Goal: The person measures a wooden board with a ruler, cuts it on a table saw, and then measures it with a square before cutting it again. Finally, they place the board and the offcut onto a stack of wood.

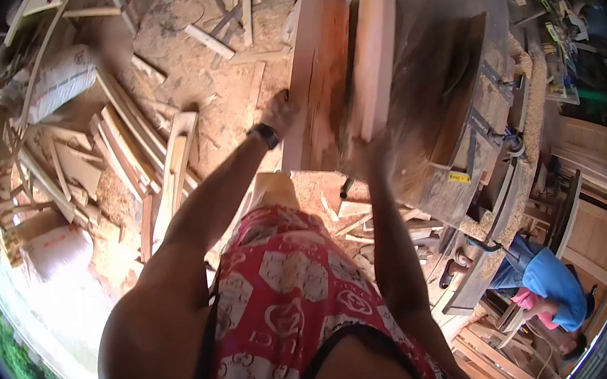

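Observation:
My left hand point(281, 113), with a dark watch on its wrist, is closed on the left edge of a thick reddish wooden board point(309, 76). That board has a rough, cracked brown face along its right side. My right hand point(369, 156), blurred by motion, is at the near end of a paler wooden plank point(376, 50) and appears closed on it. A dark gap separates the plank from the board. Both pieces slant away from me, along the left side of a worn workbench point(432, 201).
Dark grooved timber point(460, 89) lies on the bench, with metal clamps point(512, 143) along its right side. Offcuts point(126, 146) and white sacks point(63, 86) cover the sawdust-strewn floor at left. A person in a blue shirt point(554, 288) bends down at lower right.

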A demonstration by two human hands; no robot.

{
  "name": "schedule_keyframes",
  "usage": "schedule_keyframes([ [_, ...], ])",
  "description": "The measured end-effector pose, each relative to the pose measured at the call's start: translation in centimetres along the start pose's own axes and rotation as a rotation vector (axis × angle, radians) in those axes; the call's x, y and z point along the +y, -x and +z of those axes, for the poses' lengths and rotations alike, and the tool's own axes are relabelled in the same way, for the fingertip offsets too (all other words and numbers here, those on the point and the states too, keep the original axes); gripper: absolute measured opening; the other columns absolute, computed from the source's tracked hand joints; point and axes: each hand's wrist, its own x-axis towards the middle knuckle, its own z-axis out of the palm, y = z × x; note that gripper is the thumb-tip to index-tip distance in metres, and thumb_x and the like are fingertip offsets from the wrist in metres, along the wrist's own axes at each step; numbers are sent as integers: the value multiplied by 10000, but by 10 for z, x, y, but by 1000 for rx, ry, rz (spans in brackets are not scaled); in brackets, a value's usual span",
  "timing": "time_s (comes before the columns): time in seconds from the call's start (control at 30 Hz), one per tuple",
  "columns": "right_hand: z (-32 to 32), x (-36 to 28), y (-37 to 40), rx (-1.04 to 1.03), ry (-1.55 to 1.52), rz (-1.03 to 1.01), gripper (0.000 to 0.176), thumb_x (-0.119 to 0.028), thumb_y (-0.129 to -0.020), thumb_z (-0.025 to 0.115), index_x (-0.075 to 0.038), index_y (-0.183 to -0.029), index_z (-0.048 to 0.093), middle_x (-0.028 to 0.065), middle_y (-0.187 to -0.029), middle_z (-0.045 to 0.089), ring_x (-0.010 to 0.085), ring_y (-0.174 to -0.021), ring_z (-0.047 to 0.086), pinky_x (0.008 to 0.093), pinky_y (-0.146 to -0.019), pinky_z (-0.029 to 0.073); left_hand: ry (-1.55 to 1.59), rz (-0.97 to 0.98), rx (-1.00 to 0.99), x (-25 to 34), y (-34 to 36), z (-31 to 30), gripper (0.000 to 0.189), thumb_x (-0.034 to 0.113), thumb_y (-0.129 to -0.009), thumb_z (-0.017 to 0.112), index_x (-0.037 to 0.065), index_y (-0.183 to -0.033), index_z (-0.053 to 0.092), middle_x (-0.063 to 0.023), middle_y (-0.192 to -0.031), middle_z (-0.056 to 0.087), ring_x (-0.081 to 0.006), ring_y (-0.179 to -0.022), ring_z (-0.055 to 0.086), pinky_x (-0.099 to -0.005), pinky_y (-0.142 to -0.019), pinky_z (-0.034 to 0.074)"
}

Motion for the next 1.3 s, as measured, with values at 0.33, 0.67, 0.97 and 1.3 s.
schedule_keyframes([
  [0.33,-21,148,142,-445,-1009,319,549,-8,-751,705,51,-1274,552,141,-1183,648,289,-1112,627,423,-953,514,169,234,434,-66,169,-66,202,46,-968,505,22,-1099,656,-11,-913,667,-84,-783,570,-247,-700,487],
  [0.67,-10,229,297,-489,-1195,499,411,-50,-804,727,19,-1192,611,82,-1094,667,193,-962,660,315,-802,539,-188,-11,547,-127,320,-119,422,400,-1005,547,2,-1014,687,26,-766,605,-72,-673,496,-273,-596,422],
  [0.97,7,225,350,-444,-1353,444,398,-45,-830,694,1,-1210,584,81,-1083,655,216,-992,648,364,-865,536,-73,-112,542,-108,355,-136,515,475,-923,621,-33,-880,688,-135,-713,654,-219,-665,570,-389,-657,458],
  [1.3,21,166,430,-366,-1590,368,364,15,-857,664,47,-1208,572,131,-1111,654,248,-1033,650,365,-910,549,-294,-327,61,-119,317,-180,480,331,-941,655,-52,-1227,608,-99,-1049,715,-171,-829,685,-344,-735,570],
])
